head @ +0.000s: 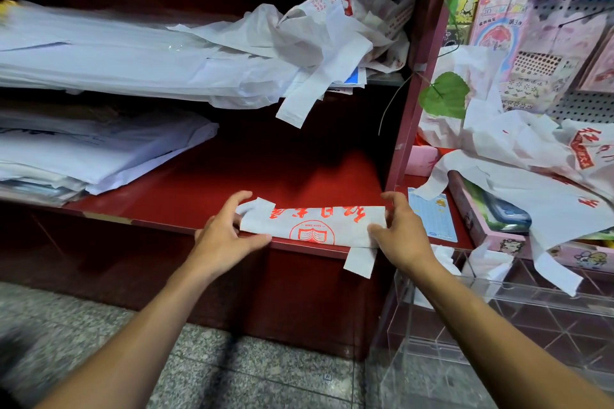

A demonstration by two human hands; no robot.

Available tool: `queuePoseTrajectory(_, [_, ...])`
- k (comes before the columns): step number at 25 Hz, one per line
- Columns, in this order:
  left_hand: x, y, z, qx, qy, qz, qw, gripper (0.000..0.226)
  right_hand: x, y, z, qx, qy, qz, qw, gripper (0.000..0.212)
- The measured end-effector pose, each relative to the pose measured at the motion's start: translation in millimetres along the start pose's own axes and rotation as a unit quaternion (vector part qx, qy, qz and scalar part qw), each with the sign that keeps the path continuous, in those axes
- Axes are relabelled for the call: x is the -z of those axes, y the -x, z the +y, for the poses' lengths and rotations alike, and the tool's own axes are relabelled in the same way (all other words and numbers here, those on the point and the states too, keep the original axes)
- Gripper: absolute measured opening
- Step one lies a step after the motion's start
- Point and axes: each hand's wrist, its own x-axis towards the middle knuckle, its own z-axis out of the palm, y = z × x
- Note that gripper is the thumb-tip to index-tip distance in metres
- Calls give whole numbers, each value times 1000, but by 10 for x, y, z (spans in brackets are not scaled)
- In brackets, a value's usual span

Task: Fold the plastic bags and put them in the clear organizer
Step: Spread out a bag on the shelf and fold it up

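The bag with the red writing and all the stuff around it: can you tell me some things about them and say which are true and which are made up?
1. Both hands hold the folded bag, left hand at one end, right hand at the other. True.
2. The folded bag lies on the grey floor. False: it lies at the front edge of the red shelf.
3. The bag has a red book picture on it. True.
4. The clear organizer is to the left of the hands. False: it stands to the right, lower down.
5. Loose bags are heaped on the shelf above. True.
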Motion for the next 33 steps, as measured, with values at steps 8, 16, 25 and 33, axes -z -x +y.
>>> queuePoseTrajectory(8, [14, -28, -141, -156, -146, 35, 976, 27, -84, 105, -43, 243, 370, -94, 892, 65])
queuePoseTrajectory(16, [278, 70, 435, -3, 343, 32, 939, 12, 22, -21, -164, 207, 73, -70, 973, 8])
queuePoseTrajectory(25, [331, 122, 310, -40, 355, -16, 934, 47, 105, -29, -252, -94, -271, -76, 955, 38])
queuePoseTrajectory(33, [162, 86, 192, -46, 85, 67, 993, 8, 54, -126, -129, -88, -133, -33, 987, 48])
